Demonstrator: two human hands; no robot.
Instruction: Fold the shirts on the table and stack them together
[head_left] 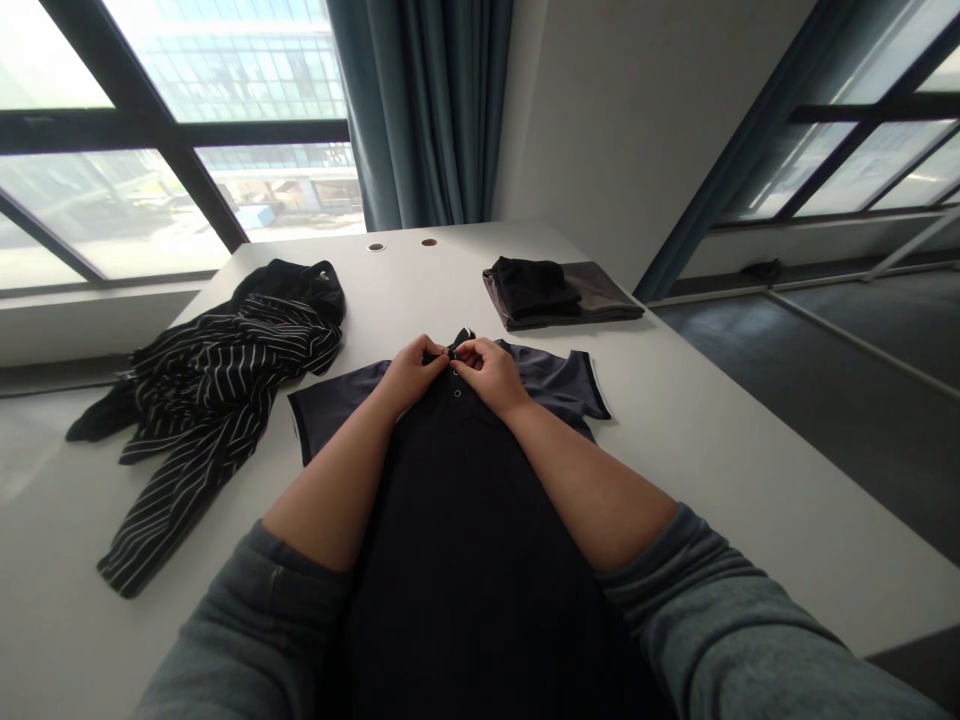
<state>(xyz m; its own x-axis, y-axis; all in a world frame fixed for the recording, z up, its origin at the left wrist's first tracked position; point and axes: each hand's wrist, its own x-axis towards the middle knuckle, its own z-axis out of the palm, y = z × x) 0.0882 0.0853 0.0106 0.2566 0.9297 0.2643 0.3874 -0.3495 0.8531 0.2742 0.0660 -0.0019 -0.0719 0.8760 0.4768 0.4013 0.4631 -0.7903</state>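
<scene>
A white worktop (712, 440) is sitting in a corner between big windows (112, 200) and teal curtains (424, 110). On it a dark polo shirt (465, 500) is lying flat; both hands, left hand (411, 374) and right hand (487, 370), are pinching its collar placket with clenched fingers (461, 352).

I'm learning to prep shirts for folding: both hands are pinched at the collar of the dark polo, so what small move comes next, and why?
Probably finish fastening the top button. Both the left hand and right hand pinch the placket just under the collar of the polo shirt, which lies flat and face up on the table; a lower button shows just below them.
</scene>
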